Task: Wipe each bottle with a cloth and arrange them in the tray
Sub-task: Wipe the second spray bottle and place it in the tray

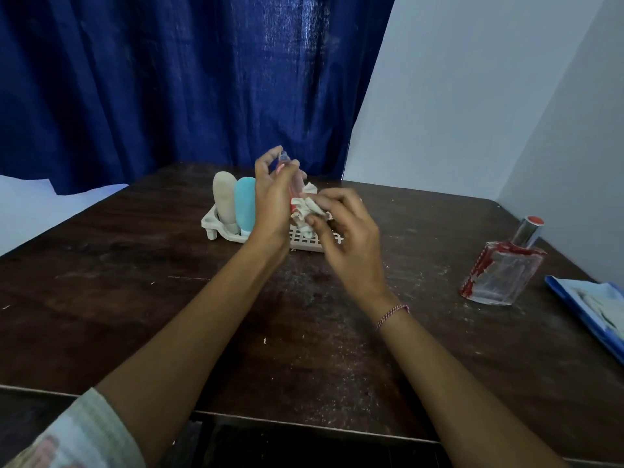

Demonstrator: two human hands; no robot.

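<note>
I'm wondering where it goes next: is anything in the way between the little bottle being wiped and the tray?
Nothing visible. The left hand holds the little bottle right by the tray; the beige bottle and blue bottle fill only its left end. The right hand and cloth hide part of the rest.

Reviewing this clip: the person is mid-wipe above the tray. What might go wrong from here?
1. The left hand holds the slim bottle in its fingers while the right hand rubs it with the cloth. It might slip and drop onto the tray.
2. The left hand is close beside the light blue bottle and beige bottle standing in the tray, so a sideways move could topple them.
3. The glass bottle stands far right and might be overlooked.
</note>
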